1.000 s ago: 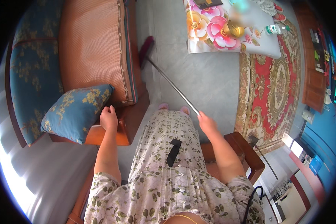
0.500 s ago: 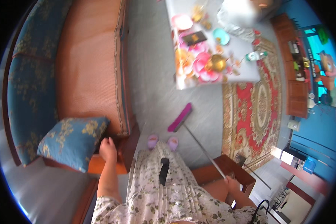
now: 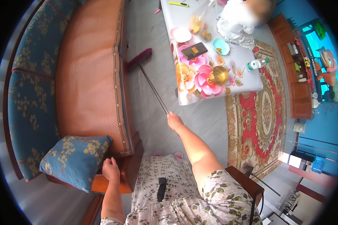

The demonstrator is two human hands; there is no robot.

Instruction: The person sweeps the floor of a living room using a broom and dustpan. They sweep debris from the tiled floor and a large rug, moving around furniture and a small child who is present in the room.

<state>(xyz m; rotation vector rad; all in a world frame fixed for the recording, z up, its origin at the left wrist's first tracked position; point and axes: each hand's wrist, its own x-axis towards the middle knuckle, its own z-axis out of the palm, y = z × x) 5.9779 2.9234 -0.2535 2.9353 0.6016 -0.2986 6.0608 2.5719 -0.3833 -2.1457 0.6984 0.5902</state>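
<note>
My right hand (image 3: 174,120) is closed around the grey handle of a purple push broom (image 3: 140,59), with the arm stretched forward. The broom's long bristle head lies on the grey floor, its left end against or just under the front edge of the sofa (image 3: 88,82). My left hand (image 3: 110,169) is curled into a fist above the sofa's wooden armrest (image 3: 129,174), beside a blue cushion (image 3: 75,159) with a yellow flower pattern. Nothing shows in that fist, and I cannot tell whether it touches the armrest.
To the right stands a table (image 3: 248,84) with a flowered cover, holding a phone (image 3: 194,50), bowls, a gold-coloured bowl (image 3: 218,75) and a bottle (image 3: 258,64). Another person (image 3: 234,22) is at its far side. A red patterned rug (image 3: 264,112) lies beyond a wooden chair (image 3: 244,183).
My right hand has swung forward and left, carrying the broom from the floor ahead of my feet to the sofa's front edge. My left hand stays by the armrest, still closed.
</note>
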